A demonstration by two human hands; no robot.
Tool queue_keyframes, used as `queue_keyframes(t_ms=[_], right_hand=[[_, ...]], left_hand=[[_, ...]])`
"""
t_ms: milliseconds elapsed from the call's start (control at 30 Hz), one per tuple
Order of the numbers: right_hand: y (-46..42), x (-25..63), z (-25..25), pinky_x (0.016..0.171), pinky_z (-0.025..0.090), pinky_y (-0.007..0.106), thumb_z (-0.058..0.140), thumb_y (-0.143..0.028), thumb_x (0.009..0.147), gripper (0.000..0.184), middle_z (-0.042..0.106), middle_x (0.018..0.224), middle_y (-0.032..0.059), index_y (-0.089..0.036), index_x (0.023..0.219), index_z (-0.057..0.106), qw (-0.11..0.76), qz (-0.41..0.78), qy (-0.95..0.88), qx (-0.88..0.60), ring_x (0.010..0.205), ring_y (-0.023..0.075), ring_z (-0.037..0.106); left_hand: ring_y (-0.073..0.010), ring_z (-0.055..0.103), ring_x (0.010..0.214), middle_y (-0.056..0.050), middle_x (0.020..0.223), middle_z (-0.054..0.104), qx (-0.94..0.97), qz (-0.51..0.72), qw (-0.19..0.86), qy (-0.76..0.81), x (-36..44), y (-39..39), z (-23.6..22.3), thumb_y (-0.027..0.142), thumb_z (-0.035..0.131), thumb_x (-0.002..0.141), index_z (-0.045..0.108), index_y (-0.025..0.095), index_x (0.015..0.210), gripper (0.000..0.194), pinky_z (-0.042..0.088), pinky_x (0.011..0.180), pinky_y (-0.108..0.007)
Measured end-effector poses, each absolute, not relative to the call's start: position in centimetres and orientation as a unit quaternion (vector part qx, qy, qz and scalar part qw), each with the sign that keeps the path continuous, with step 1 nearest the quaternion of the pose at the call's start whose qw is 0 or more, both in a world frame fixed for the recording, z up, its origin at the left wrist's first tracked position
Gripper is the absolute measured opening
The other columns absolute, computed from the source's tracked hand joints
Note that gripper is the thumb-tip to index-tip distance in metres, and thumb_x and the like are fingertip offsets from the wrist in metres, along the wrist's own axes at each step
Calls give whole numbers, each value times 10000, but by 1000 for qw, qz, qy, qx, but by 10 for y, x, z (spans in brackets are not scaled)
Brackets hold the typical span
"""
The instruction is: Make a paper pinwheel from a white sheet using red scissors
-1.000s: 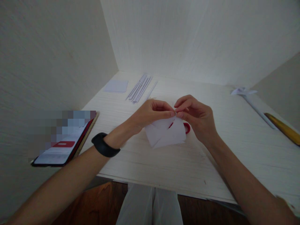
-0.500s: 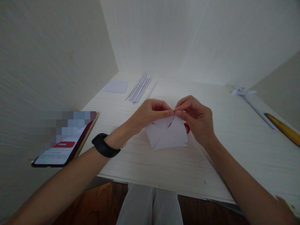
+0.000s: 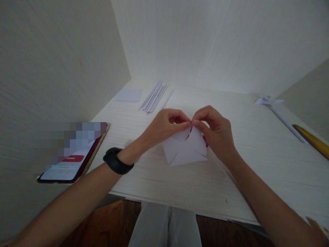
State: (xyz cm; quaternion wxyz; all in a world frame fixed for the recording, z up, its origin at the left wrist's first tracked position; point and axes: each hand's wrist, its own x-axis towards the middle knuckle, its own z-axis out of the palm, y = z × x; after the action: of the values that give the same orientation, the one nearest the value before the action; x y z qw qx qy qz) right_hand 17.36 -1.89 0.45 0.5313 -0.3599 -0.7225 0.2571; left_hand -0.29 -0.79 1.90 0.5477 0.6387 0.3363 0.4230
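Observation:
A white paper square with slits cut in from its corners hangs from my fingertips over the table. My left hand pinches its far edge between thumb and fingers. Right beside it, my right hand pinches the same edge, and the fingertips of both hands meet. Something red shows through the slit below my fingers. A curved red piece sticks out behind the paper near my right hand; the paper hides the rest of it.
Several thin white paper sticks lie at the back, beside a flat piece of white paper. On the right are a paper pinwheel on a stick and a golden-yellow object. A phone leans at the left.
Both hands keep their pinch on the paper and have hardly moved. The whole view has shifted slightly. Less of the red piece shows beside the paper now.

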Motion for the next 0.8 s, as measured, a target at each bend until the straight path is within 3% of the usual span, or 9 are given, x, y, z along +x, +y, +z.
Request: queue_keyframes(t_ms=[300,467,633,800], right_hand=[[-20,171,6,680,415,273,682,-117,811,141,563,771,-22,-196,720,609,523,213,-725,-394,725,110,523],[-21,170,7,652,426,272,692,-168,811,92,579,800,-14,-202,738,648,547,288,-685,-385,728,113,545],[-20,172,7,678,441,277,666,-138,815,85,583,844,-4,-203,762,654,546,290,-697,-364,771,118,551],[-18,172,6,711,439,299,647,-129,825,95,585,842,-2,-202,768,631,528,257,-717,-375,781,129,546]], left_hand=[[-122,606,692,-26,738,689,704,415,443,369,-3,-7,17,272,734,741,695,145,743,133,471,621,-229],[-123,620,661,-27,706,690,671,422,495,355,-5,-7,18,282,751,721,679,132,720,166,473,621,-242],[-107,612,649,-7,699,680,638,429,545,335,-6,-7,19,281,775,698,664,137,706,181,463,615,-230],[-125,612,701,-27,744,682,689,424,472,351,-5,-6,16,250,713,757,676,140,756,116,467,636,-243]])
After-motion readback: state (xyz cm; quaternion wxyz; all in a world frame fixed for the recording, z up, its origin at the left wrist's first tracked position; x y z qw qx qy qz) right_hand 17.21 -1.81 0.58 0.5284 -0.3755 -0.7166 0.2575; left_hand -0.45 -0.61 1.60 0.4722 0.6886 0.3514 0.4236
